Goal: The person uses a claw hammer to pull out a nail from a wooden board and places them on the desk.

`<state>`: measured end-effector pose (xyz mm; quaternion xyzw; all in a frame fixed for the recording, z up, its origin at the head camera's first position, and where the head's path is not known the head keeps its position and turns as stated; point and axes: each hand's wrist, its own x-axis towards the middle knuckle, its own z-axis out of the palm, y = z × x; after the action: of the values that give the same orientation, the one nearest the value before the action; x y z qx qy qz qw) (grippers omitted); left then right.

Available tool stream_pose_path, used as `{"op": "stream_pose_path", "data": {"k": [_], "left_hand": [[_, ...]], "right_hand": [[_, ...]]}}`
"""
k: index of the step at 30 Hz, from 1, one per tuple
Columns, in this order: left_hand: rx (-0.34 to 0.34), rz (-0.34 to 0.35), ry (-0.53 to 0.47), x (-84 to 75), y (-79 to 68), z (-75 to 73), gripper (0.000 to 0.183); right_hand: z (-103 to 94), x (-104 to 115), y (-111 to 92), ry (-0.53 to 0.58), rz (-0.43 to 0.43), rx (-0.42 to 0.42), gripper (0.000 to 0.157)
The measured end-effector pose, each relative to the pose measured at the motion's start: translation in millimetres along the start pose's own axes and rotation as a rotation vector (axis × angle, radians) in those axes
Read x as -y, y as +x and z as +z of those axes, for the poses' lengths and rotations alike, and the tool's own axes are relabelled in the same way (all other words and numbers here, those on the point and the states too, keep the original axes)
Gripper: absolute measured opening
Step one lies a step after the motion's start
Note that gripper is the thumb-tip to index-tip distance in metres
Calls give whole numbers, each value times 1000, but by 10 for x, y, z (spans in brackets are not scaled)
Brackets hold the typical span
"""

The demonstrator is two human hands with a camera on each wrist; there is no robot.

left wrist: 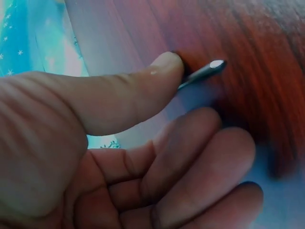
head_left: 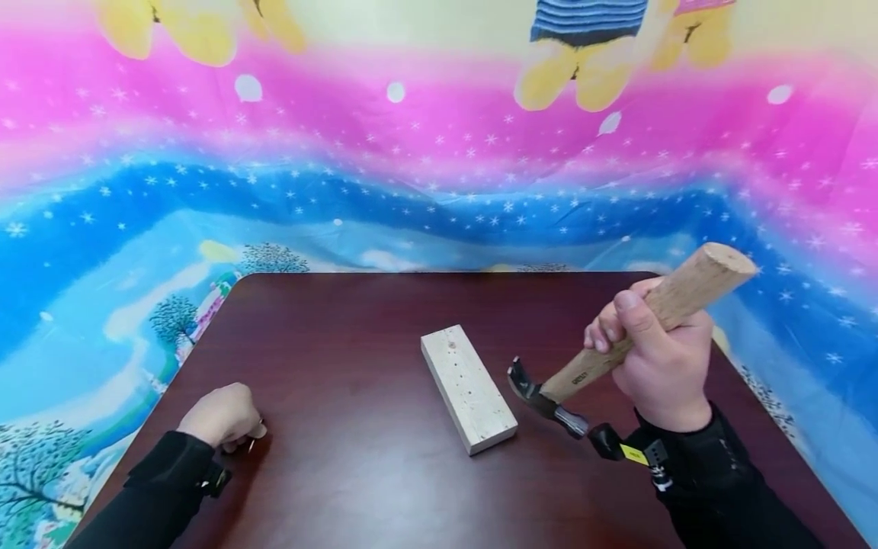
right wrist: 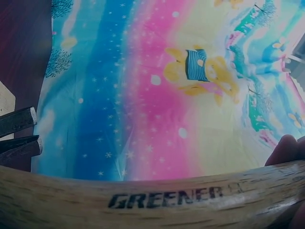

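Note:
My right hand (head_left: 661, 358) grips a claw hammer (head_left: 590, 362) by its wooden handle, butt end up and head low, to the right of the block. The dark claw (right wrist: 19, 121) shows at the left of the right wrist view, and the handle carries the word GREENER. At the table's left side, my left hand (head_left: 222, 415) pinches a metal nail (left wrist: 205, 74) with the thumb; its tip sticks out past the thumb. The other fingers of that hand are curled. Between the hands lies a pale wooden block (head_left: 469, 389) with several small dark holes or marks along its top.
The block lies flat on a dark reddish-brown table (head_left: 329, 366) with rounded far corners. A colourful cloth (head_left: 425, 145) with snowflakes and cartoon animals hangs behind the table and along both sides.

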<state>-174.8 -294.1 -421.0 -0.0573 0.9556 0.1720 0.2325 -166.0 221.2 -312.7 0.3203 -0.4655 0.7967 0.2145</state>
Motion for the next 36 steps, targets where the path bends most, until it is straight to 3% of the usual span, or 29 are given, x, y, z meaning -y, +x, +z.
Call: {"op": "stream_pose_path", "data": {"k": [5,9,12,17,19,22,29,36], "left_hand": [[-10,-21,59,37,-84,-46,32],[-43,-52,109,-95,-106,-101,31],[-124,-20,137,-253,-98,-131,43],[-329,175,123,-614,-21,-127,110],[-382,271,92,-802,23,-109,122],[-406,414,53,-1143,60,-78,130],[-343,718,-96,-1929,-37,45,136],[-200,863,-273,-2434,-201,229,134]], "right_hand": [[54,-38,-5,2,-1,32,22],[75,-28,5,10,-9,45,22],[85,-13,14,17,-18,52,21],[105,16,11,17,-24,57,22],[119,28,4,14,-19,55,22],[150,42,-11,4,-10,58,23],[251,52,-19,-39,0,82,21],[313,63,-37,-99,34,102,22]]}}
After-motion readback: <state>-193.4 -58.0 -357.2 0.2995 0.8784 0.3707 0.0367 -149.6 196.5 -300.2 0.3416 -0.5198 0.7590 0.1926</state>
